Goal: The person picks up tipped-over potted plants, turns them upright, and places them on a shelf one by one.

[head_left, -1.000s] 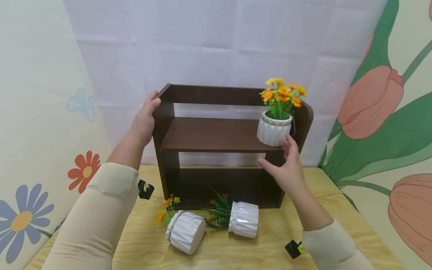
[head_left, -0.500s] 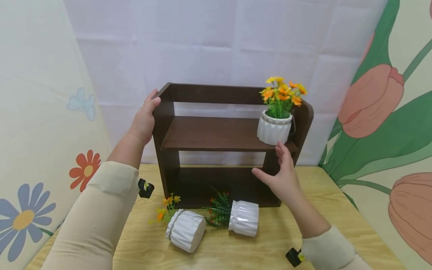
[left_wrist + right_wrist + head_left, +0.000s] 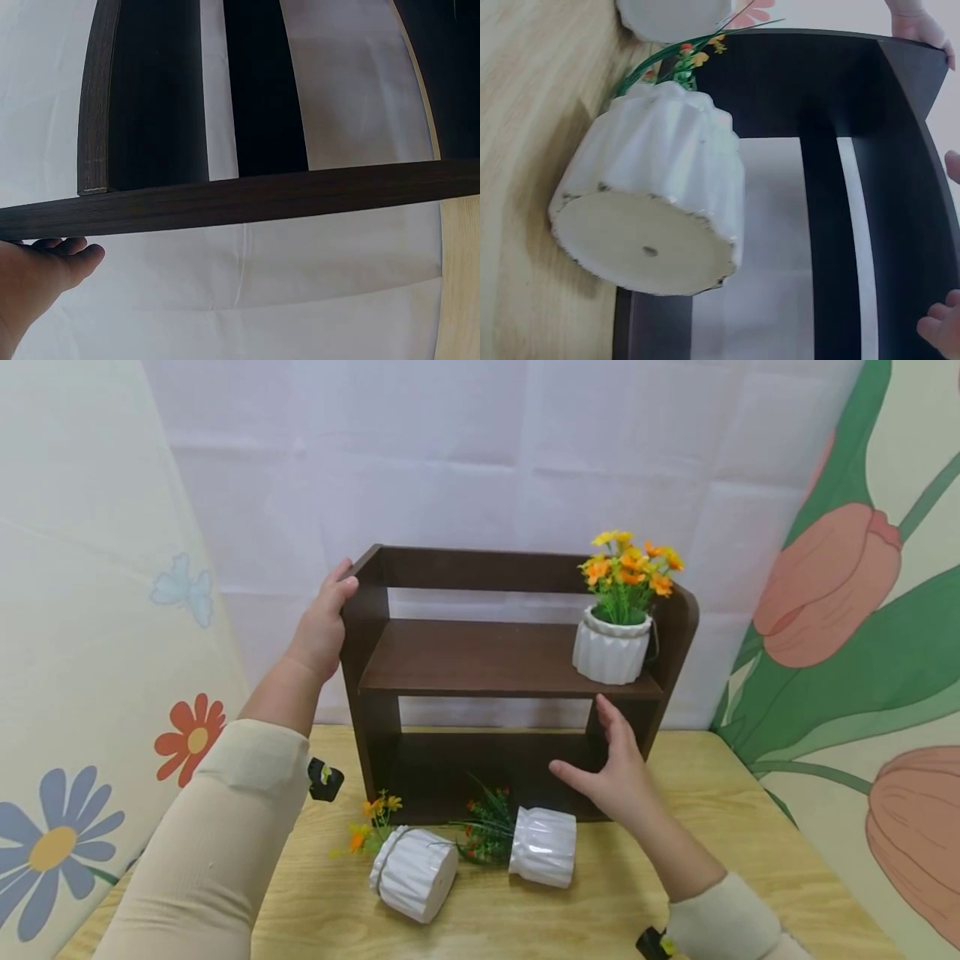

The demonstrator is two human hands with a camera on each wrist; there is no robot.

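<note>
Dark brown laminate makes up the small two-tier shelf unit (image 3: 510, 681) that stands on the pale wooden table (image 3: 750, 852); from the head camera your left hand (image 3: 324, 625) grips the top corner of its left side panel, thumb over the front edge, fingers curled behind. Your right hand (image 3: 611, 772) hangs just in front of the lower right post, fingers straight and a little spread, holding nothing. One white ribbed pot of orange flowers (image 3: 613, 643) stands upright at the right end of the upper shelf; two more lie tipped on the table before the unit — the right-hand tipped pot (image 3: 542, 846) with red buds nearest your free hand, the left-hand tipped pot (image 3: 412, 872) with orange blooms beside it. Judging from this, take the nearer pot round its ribbed body, not by the stems; keep your left hand bracing the frame so that it does not rock.

Left wrist camera: only the fingertips (image 3: 71, 247) show under the dark panel edge (image 3: 240, 199); the grip itself is hidden here.

Right wrist camera: the nearer pot's flat base (image 3: 645, 247) faces the lens, its mouth turned toward the shelf's lower bay; your fingertips (image 3: 939, 330) sit at the frame's edge — apart from the pot, clasping nothing. Turn it upright before you lift it high; the foliage may otherwise catch on the lower board.
</note>
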